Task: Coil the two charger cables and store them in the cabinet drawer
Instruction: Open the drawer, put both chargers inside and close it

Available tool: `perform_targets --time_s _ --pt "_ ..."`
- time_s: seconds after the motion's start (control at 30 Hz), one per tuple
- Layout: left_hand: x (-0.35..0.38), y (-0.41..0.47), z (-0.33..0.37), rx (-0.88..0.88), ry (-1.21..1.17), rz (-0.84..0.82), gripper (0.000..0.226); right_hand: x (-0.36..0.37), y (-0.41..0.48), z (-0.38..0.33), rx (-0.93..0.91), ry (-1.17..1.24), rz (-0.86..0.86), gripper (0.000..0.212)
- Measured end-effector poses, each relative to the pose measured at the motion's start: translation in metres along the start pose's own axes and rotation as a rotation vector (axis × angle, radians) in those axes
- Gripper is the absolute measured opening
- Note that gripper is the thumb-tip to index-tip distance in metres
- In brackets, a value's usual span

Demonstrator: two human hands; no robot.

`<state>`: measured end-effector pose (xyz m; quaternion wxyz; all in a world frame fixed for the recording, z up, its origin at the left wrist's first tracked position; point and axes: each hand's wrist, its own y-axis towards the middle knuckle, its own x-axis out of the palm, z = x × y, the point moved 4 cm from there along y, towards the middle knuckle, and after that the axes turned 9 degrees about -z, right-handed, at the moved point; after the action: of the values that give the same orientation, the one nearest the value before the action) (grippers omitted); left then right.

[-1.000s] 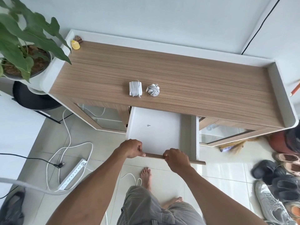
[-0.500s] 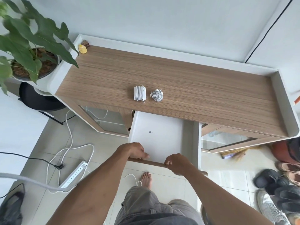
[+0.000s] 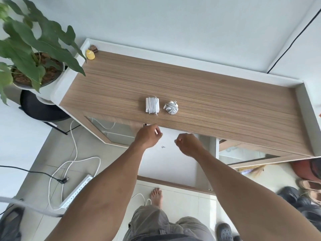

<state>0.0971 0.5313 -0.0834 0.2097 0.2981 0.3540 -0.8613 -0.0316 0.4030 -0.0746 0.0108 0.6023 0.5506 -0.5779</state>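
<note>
Two coiled white charger cables lie side by side on the wooden cabinet top: a square charger wrapped in cable and a rounder bundle to its right. Below them the white drawer stands pulled out, with only a tiny dark item on its floor. My left hand and my right hand hover above the drawer, just in front of the cabinet edge. Their fingers are loosely curled and hold nothing.
A potted plant stands at the cabinet's left end, and a small yellow object sits in the top's back left corner. A white power strip with cables lies on the floor to the left. Shoes crowd the floor to the right.
Both hands have let go of the drawer's front edge and moved up and forward over the open drawer toward the cables. The drawer is pulled out further than before.
</note>
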Motion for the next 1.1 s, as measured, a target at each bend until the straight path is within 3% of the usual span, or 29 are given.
perform_targets --time_s 0.1,0.17,0.27,0.43,0.53,0.87,1.1 --pt "-0.026 0.015 0.012 0.105 -0.022 0.162 0.013 -0.032 0.018 -0.014 -0.032 0.079 0.123 0.019" --pt "-0.041 0.026 0.013 0.12 -0.037 0.255 0.028 -0.049 0.031 -0.024 -0.072 0.09 0.161 0.022" --pt "-0.061 0.042 0.008 0.088 0.004 0.348 0.056 -0.067 0.049 -0.034 -0.102 0.078 0.194 0.042" --pt "-0.073 0.069 -0.002 -0.024 0.13 0.21 0.092 -0.082 0.082 -0.038 -0.073 0.052 0.162 0.062" --pt "-0.072 0.079 -0.004 -0.144 0.047 0.192 0.106 -0.084 0.097 -0.039 -0.051 0.052 0.128 0.067" --pt "-0.058 0.1 0.006 -0.301 0.093 0.22 0.103 -0.074 0.119 -0.043 -0.004 0.02 0.087 0.066" --pt "-0.054 0.1 0.012 -0.271 0.073 0.259 0.092 -0.074 0.115 -0.046 0.019 0.073 0.128 0.059"
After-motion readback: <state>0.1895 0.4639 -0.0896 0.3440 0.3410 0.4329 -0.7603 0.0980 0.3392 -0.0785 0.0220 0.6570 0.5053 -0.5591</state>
